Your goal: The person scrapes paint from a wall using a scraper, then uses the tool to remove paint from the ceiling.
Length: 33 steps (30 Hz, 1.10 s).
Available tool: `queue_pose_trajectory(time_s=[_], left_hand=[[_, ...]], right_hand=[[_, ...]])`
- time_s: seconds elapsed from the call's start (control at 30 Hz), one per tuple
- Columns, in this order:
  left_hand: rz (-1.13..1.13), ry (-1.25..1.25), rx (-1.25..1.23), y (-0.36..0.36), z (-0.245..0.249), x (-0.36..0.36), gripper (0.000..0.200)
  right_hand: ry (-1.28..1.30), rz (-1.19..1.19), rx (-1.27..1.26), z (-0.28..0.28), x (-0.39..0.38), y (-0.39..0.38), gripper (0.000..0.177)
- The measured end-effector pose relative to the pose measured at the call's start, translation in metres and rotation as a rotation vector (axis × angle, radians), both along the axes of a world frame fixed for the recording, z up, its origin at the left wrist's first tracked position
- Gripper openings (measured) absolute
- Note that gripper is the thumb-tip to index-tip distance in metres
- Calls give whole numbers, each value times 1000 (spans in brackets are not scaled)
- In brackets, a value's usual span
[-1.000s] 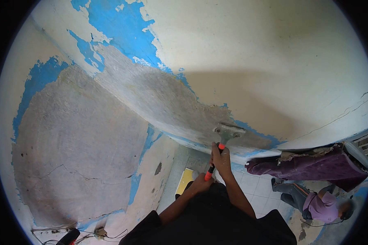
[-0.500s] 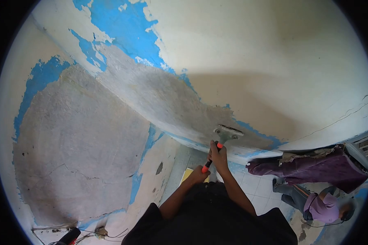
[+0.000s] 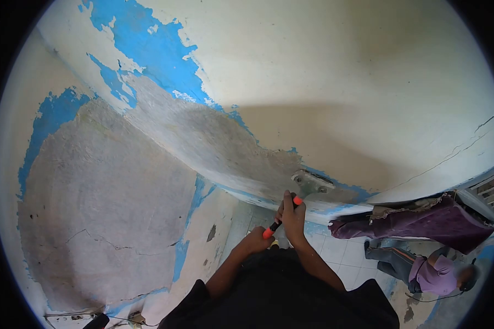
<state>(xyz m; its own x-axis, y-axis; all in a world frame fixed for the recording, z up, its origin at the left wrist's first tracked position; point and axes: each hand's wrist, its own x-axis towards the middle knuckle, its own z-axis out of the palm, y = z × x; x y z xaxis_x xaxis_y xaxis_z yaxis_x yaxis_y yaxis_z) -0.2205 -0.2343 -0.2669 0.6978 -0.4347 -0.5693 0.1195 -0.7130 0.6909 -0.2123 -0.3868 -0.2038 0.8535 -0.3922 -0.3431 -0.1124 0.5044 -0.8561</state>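
Note:
A long-handled wall scraper (image 3: 312, 185) with a wide head and a black and orange handle is in both my hands. My right hand (image 3: 292, 219) wraps the upper handle, close below the head. Lower down, my left hand (image 3: 258, 240) closes round the orange end of the handle. The scraper's blade lies against or very close to the wall, at the lower edge of a bare grey patch (image 3: 225, 137). Blue paint (image 3: 148, 44) shows along that patch's border, with cream paint (image 3: 335, 71) beyond it.
Left of the corner, another wall carries a large grey patch (image 3: 115, 192) with a crack. A purple cloth (image 3: 417, 225) covers something at the right. Near it is another person in a lilac shirt (image 3: 434, 275). Cables (image 3: 121, 321) run at bottom left, above pale floor tiles (image 3: 335, 249).
The scraper head has shifted slightly right and down in view, and its handle leans more to the left. My left hand has moved a little left. The view has tilted slightly.

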Motion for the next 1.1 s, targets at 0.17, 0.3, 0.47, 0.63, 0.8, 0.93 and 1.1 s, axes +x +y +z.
queue_pose_trajectory(time_s=[0.17, 0.3, 0.47, 0.63, 0.8, 0.93, 1.1], left_hand=[[58, 96, 0, 9, -54, -9, 36], [-1, 10, -25, 10, -14, -2, 36], [35, -3, 33, 13, -18, -5, 37], [-23, -38, 31, 10, -8, 5, 39], [-11, -43, -22, 2, 10, 6, 38], [22, -33, 27, 7, -24, 3, 38], [-11, -21, -24, -3, 30, 2, 40]], right_hand=[[29, 12, -54, -45, 3, 11, 39], [-4, -11, 6, -16, 0, 7, 38], [-5, 31, 12, -22, 5, 10, 37], [-33, -23, 56, -7, 7, 5, 37], [-77, -25, 1, 13, 3, 1, 37], [-6, -21, -11, -35, 3, 11, 36], [-45, -36, -1, 26, -1, 0, 37]])
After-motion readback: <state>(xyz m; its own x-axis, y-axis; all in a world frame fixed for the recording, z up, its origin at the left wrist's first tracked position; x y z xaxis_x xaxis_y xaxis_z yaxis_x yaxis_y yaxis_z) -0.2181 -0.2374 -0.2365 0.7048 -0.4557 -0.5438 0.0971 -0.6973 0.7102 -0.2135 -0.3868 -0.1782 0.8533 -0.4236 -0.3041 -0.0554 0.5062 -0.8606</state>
